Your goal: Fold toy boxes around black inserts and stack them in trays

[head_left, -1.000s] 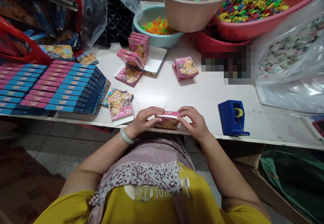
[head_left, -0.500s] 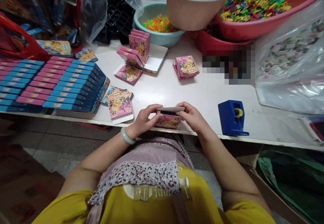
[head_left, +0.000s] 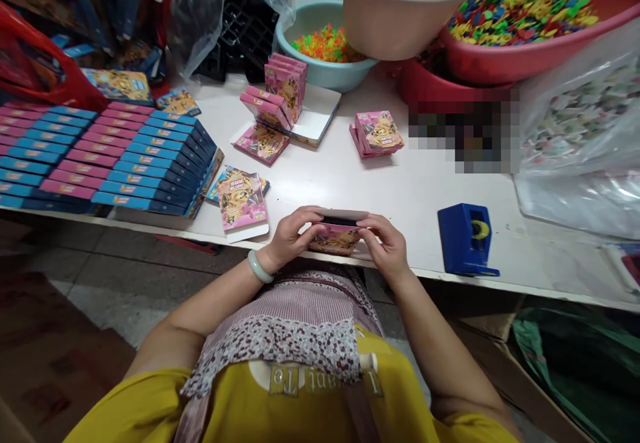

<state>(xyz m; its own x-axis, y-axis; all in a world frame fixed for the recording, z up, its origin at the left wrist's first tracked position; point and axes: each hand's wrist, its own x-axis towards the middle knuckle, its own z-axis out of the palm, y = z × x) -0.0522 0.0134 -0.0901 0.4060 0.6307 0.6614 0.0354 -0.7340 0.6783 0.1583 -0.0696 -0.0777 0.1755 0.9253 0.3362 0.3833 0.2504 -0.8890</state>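
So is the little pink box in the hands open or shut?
Open: the pink box has its flap up, and a dark gap shows below.

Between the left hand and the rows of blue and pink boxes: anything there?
Yes, per the head view: a loose pink box overlapping a blue one, between the left hand and the rows.

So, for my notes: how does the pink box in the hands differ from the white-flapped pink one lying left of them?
The held box is roughly upright between left hand and right hand; the flap box lies flat, partly over a blue box. The held box's top is open on a dark inside; the flap box shows a white flap at its near end. Both are pink, with printed artwork.
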